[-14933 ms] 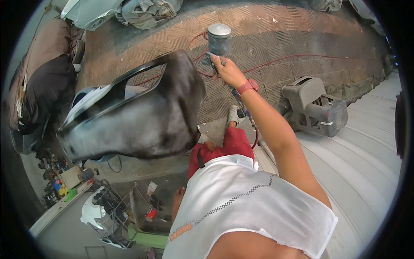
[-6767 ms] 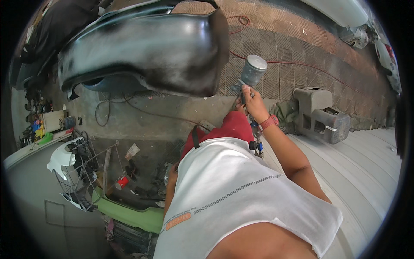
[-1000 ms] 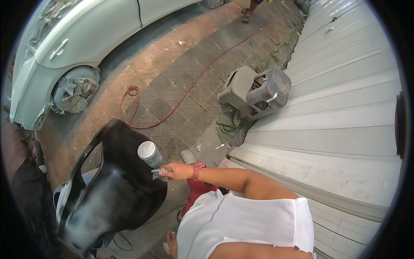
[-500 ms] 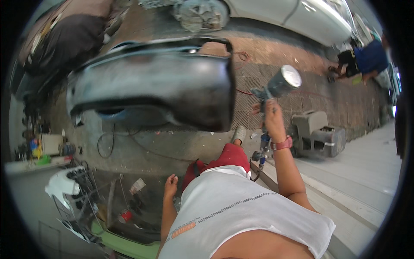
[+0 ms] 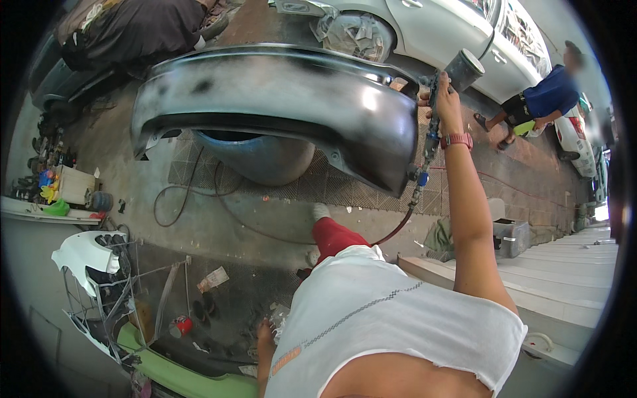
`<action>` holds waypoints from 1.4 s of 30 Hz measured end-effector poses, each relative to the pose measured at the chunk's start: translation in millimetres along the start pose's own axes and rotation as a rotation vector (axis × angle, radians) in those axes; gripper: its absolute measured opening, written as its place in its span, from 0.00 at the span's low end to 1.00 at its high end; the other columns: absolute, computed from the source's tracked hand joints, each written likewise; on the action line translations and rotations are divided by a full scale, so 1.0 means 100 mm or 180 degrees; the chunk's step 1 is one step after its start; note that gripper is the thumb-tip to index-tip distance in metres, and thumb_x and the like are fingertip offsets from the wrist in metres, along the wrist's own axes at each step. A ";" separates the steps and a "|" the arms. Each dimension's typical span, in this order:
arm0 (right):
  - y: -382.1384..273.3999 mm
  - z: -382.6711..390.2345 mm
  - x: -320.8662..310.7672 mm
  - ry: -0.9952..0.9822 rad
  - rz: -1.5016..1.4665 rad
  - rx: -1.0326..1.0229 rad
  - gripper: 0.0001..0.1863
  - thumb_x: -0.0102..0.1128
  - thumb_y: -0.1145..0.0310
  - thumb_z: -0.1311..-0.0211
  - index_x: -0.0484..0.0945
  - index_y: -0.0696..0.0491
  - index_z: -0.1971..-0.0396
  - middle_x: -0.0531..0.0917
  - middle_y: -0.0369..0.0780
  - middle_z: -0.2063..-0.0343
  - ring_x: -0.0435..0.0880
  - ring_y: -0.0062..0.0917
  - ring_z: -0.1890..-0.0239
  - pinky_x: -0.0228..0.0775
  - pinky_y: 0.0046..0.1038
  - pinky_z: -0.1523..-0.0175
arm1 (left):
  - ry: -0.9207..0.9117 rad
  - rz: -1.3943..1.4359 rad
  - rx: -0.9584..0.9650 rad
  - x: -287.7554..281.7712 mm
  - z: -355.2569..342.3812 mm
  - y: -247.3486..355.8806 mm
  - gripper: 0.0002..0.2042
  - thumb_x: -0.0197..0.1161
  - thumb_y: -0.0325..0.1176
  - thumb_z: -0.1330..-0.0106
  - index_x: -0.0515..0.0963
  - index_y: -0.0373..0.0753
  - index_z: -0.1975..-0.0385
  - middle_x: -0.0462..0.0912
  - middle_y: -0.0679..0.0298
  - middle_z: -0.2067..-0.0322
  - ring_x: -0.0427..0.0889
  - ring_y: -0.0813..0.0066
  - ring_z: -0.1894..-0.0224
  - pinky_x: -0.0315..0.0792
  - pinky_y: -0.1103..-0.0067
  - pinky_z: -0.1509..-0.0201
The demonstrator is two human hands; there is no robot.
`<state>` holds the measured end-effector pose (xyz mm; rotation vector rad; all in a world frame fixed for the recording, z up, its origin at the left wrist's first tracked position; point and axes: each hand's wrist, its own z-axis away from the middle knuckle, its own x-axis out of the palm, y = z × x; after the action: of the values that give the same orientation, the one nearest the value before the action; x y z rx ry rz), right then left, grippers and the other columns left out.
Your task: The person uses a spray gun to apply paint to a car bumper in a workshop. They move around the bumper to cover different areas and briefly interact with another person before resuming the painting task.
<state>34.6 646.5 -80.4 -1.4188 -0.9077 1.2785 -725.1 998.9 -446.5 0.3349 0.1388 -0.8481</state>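
My right hand (image 5: 449,109), a red watch on its wrist, is wrapped round the grip of a spray gun (image 5: 466,67) with a dark cup. The gun is held up beside the right end of a car bumper (image 5: 252,96), which is dark with patchy grey and a glossy right part. Beneath the bumper is a rounded blue-grey drum (image 5: 279,162). A reddish air hose (image 5: 397,229) runs down from the gun's handle. My left hand (image 5: 265,330) hangs low at my side, away from the bumper; its fingers show only partly, loose, and nothing is seen in them.
A silver car (image 5: 431,30) with a paper-masked wheel stands beyond the bumper. Another person (image 5: 554,93) in blue walks at the right. A dark hose (image 5: 192,188) loops over the floor. At the lower left are a metal rack (image 5: 136,278) and a green panel (image 5: 192,378).
My right hand has raised the spray gun forward to the bumper's right end. My left hand has dropped back along my side. The view has shifted, and the other person appears more upright.
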 end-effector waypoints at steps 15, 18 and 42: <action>-0.70 -0.08 2.74 -0.1231 -0.0383 0.0179 0.35 0.45 0.32 0.22 0.74 0.55 0.62 0.81 0.38 0.77 0.83 0.23 0.79 0.70 0.25 0.81 | 0.0240 -0.1141 0.0576 0.26 -0.25 2.19 0.32 0.57 0.54 0.21 0.69 0.34 0.29 0.80 0.53 0.37 0.79 0.56 0.37 0.70 0.64 0.33; -0.91 0.07 3.33 -0.1453 -0.0336 0.0164 0.36 0.43 0.31 0.23 0.74 0.55 0.62 0.80 0.38 0.77 0.84 0.24 0.79 0.71 0.24 0.81 | 0.0150 -0.0314 0.0300 0.04 -0.23 2.55 0.33 0.58 0.55 0.22 0.69 0.34 0.28 0.80 0.53 0.37 0.79 0.56 0.37 0.70 0.64 0.32; -1.91 1.06 7.33 -0.1087 0.0329 0.0021 0.35 0.48 0.34 0.23 0.76 0.58 0.55 0.78 0.40 0.82 0.80 0.26 0.86 0.72 0.29 0.84 | 0.0004 -0.0035 0.0726 -3.22 -2.46 4.52 0.20 0.61 0.45 0.22 0.79 0.36 0.41 0.84 0.63 0.59 0.81 0.73 0.62 0.75 0.73 0.59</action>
<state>67.1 1410.8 -73.2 -1.2763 -1.0642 1.6332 -592.6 1589.6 -490.2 0.5487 0.0450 -0.8765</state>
